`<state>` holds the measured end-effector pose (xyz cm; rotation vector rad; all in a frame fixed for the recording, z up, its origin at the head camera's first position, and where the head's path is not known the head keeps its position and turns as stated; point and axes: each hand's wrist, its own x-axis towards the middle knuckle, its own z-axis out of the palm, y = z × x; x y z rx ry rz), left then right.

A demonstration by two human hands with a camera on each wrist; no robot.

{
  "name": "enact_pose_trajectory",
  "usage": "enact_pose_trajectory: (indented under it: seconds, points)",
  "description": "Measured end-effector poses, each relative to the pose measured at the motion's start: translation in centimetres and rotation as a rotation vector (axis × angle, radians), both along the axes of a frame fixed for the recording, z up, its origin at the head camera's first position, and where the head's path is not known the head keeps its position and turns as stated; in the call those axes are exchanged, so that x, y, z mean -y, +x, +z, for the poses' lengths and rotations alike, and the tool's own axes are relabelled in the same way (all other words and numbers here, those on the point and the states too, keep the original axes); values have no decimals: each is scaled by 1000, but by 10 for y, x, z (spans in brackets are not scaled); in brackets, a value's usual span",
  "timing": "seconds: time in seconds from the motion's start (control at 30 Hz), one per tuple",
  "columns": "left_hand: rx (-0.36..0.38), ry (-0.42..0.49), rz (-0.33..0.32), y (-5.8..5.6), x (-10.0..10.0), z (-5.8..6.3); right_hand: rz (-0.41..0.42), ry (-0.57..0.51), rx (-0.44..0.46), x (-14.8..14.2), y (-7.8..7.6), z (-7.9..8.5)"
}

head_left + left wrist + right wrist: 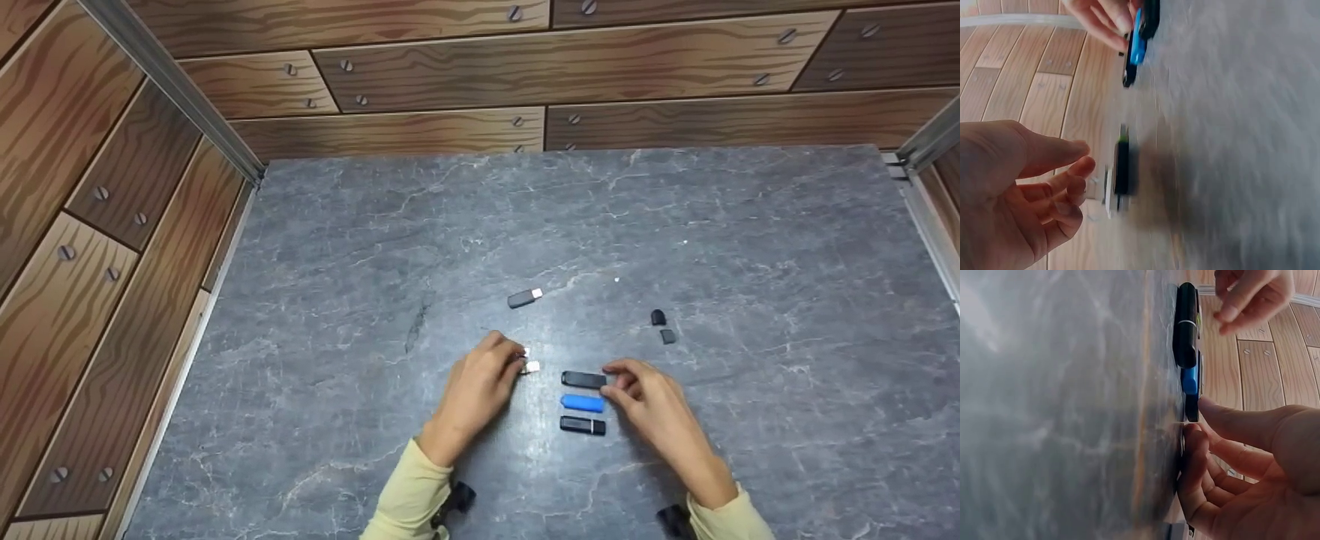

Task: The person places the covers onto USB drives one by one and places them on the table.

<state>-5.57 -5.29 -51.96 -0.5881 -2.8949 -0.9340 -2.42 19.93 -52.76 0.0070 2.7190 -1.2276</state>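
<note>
Three USB sticks lie in a row in the head view: a black one [582, 379] farthest, a blue one [583, 403] in the middle, a black one with a silver band [577, 425] nearest. My right hand [654, 401] pinches the right end of the farthest stick [1192, 409] between thumb and fingers. To the left, my left hand [478, 386] hovers with loosely curled fingers beside a silver USB plug [532, 367]. In the left wrist view, a black USB stick [1121, 166] with a green end lies just past those fingertips; part of it is hidden from the head camera.
Farther back lies a dark grey USB stick [521, 300] with its metal plug bare. Two small dark caps, one rounded [658, 317] and one square [668, 337], lie to the right. Wood-patterned walls [450, 75] border the grey marbled table [337, 240] at the back and sides.
</note>
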Motion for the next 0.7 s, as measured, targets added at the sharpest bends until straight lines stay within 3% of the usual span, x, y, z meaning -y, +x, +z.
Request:
enact_pose_trajectory:
  seconds: [0.27,0.47,0.7]
  points:
    - [9,13,33,6,7,-8,-1,-5,22,-6,1,4]
    - [-24,27,81,9,10,-12,-31,-1,-62,-18,-2,11]
    - [-25,18,85,10,11,-16,-70,24,-146,-47,-10,16]
